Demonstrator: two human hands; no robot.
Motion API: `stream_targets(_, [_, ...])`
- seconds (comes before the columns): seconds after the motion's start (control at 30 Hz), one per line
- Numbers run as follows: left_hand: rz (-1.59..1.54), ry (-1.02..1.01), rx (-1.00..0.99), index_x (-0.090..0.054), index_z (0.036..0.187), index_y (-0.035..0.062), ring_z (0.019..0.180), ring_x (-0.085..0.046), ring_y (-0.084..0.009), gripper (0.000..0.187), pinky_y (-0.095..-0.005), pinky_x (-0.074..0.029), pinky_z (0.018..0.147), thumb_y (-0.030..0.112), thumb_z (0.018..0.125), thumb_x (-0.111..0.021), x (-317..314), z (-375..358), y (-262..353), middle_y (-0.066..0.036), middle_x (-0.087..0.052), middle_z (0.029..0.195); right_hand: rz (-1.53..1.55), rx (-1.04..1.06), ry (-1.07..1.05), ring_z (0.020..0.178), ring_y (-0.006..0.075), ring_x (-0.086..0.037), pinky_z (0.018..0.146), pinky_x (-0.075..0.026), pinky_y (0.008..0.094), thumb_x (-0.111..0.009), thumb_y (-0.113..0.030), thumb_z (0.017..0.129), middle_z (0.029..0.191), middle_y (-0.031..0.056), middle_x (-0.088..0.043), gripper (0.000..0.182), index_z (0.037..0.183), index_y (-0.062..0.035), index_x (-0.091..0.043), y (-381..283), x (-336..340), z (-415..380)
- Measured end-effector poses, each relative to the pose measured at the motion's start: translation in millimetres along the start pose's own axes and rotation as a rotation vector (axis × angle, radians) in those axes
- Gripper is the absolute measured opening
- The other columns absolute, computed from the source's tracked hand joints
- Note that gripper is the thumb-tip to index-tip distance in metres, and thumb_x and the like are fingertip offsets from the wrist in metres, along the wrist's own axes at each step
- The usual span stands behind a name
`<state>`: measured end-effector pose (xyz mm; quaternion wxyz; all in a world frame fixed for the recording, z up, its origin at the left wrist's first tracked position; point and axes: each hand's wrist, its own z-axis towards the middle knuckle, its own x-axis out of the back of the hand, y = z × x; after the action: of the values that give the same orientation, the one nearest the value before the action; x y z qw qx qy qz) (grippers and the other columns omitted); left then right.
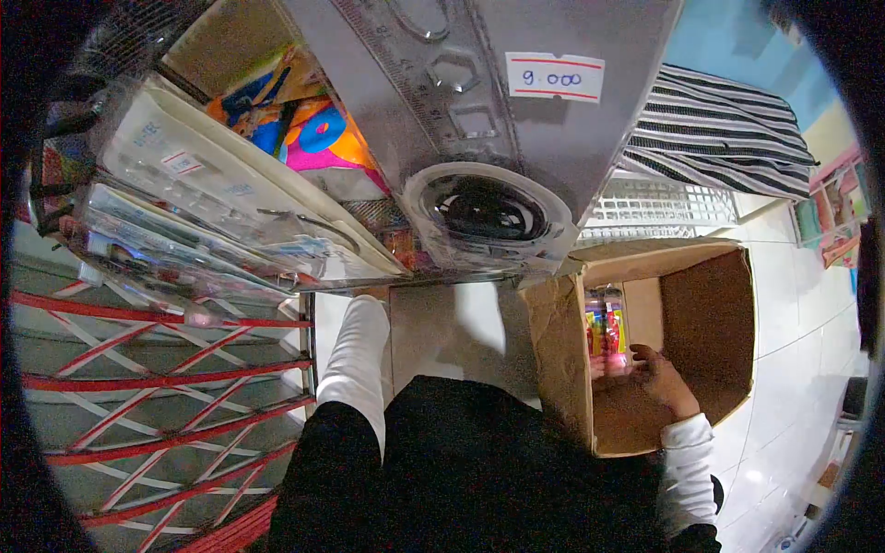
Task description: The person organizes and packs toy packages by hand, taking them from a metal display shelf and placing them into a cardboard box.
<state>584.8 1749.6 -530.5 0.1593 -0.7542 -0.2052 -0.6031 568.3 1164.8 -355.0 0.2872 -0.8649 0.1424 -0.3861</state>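
My right hand (666, 385), in a white sleeve, reaches into an open cardboard box (562, 369) on the right. Its fingers are slightly bent and apart, close to a clear packet with red and yellow contents (607, 332) against the box's inner left side. Whether the fingertips touch the packet I cannot make out. My left arm, in a white sleeve (353, 369), stretches forward under the hanging goods, which hide my left hand. Above it hangs a clear plastic ruler (415, 92) in front of a grey panel with a price label (555, 76) reading 9.000.
Packaged stationery (212, 175) and colourful packs (318, 134) fill a rack at upper left. A red-and-white lattice gate (166, 378) stands at left. Striped cloth (719, 129) lies over a white wire basket (654, 203) behind the box. White floor tiles (784, 323) lie at right.
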Motion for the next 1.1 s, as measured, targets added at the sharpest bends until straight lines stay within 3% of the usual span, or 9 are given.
stream_targets(0.3, [-0.042, -0.053, 0.008, -0.061, 0.105, 0.0083, 0.083, -0.059, -0.0191, 0.049, -0.032, -0.044, 0.071, 0.05, 0.082, -0.052, -6, 5, -4, -0.003, -0.062, 0.1, 0.019, -0.056, 0.044, 0.1, 0.0327, -0.058, 0.085, -0.046, 0.0385, -0.063, -0.011, 0.075, 0.112, 0.0209, -0.057, 0.052, 0.123, -0.0049, -0.045, 5, -4, 3])
stream_targets(0.5, [-0.151, -0.122, 0.012, -0.062, 0.106, 0.0091, 0.083, -0.058, -0.019, 0.05, -0.0311, -0.044, 0.071, 0.052, 0.082, -0.051, 0, 10, -10, -0.002, -0.062, 0.101, -0.104, 0.037, 0.102, 0.092, 0.027, -0.061, 0.079, -0.048, 0.0355, -0.066, -0.015, 0.078, 0.113, 0.0195, -0.056, 0.05, 0.123, -0.0042, -0.046, 10, -7, 1])
stream_targets(0.67, [-0.485, -0.217, 0.04, -0.062, 0.106, 0.0098, 0.084, -0.058, -0.019, 0.051, -0.0304, -0.044, 0.072, 0.053, 0.083, -0.049, 38, 4, -16, -0.001, -0.062, 0.102, 0.042, -0.017, 0.11, 0.088, 0.0244, -0.063, 0.075, -0.05, 0.0331, -0.066, -0.015, 0.079, 0.112, 0.0169, -0.057, 0.049, 0.123, -0.0035, -0.046, 10, -9, 5])
stream_targets(0.8, [-0.815, -0.409, 0.131, -0.062, 0.106, 0.0104, 0.084, -0.058, -0.0189, 0.052, -0.0298, -0.044, 0.072, 0.054, 0.083, -0.049, 84, -47, -9, -0.001, -0.062, 0.103, 0.165, 0.052, 0.183, 0.093, 0.0314, -0.06, 0.078, -0.049, 0.0364, -0.063, -0.02, 0.081, 0.11, 0.0222, -0.056, 0.043, 0.118, -0.003, -0.05, -7, -6, 4])
stream_targets(0.9, [-1.01, -0.558, 0.232, -0.062, 0.107, 0.0108, 0.084, -0.058, -0.0189, 0.052, -0.0294, -0.044, 0.073, 0.055, 0.083, -0.048, 116, -100, 3, 0.0, -0.062, 0.103, 0.193, 0.218, 0.344, 0.089, 0.0283, -0.061, 0.074, -0.049, 0.0337, -0.062, -0.017, 0.082, 0.101, 0.0201, -0.059, 0.038, 0.115, -0.002, -0.052, -46, -1, -7])
stream_targets(0.93, [-1.15, -0.582, 0.111, -0.062, 0.109, 0.0194, 0.09, -0.053, -0.0169, 0.049, -0.0325, -0.038, 0.078, 0.057, 0.082, -0.047, 108, -109, -2, 0.004, -0.06, 0.107, 0.214, 0.232, 0.335, 0.088, 0.0272, -0.061, 0.073, -0.049, 0.0335, -0.062, -0.017, 0.082, 0.099, 0.0187, -0.06, 0.037, 0.114, -0.0017, -0.052, -60, 0, -12])
stream_targets(1.0, [-1.085, -0.625, 0.337, -0.06, 0.112, 0.0184, 0.096, -0.051, -0.0148, 0.045, -0.0346, -0.037, 0.081, 0.052, 0.085, -0.046, 111, -130, -2, 0.003, -0.059, 0.109, 0.252, 0.255, 0.32, 0.086, 0.0249, -0.061, 0.071, -0.049, 0.0333, -0.062, -0.017, 0.082, 0.093, 0.0161, -0.061, 0.035, 0.112, -0.0013, -0.053, -92, 2, -25])
stream_targets(1.07, [-1.244, -0.781, 0.19, -0.059, 0.109, 0.0222, 0.091, -0.05, -0.0124, 0.04, -0.0355, -0.038, 0.077, 0.05, 0.081, -0.053, 102, -142, -7, 0.003, -0.058, 0.101, 0.446, 0.338, 0.198, 0.083, 0.0166, -0.059, 0.07, -0.048, 0.0303, -0.062, -0.017, 0.084, 0.089, 0.0079, -0.062, 0.032, 0.111, -0.0026, -0.055, -118, -8, -33])
stream_targets(1.1, [-1.153, -0.688, 0.377, -0.056, 0.113, 0.0112, 0.089, -0.055, -0.013, 0.037, -0.0275, -0.042, 0.076, 0.038, 0.089, -0.048, 194, -193, 48, 0.0, -0.06, 0.103, 0.585, 0.309, 0.071, 0.084, 0.0165, -0.058, 0.074, -0.048, 0.0294, -0.062, -0.017, 0.084, 0.094, 0.0079, -0.06, 0.035, 0.115, -0.004, -0.053, -123, -20, -32])
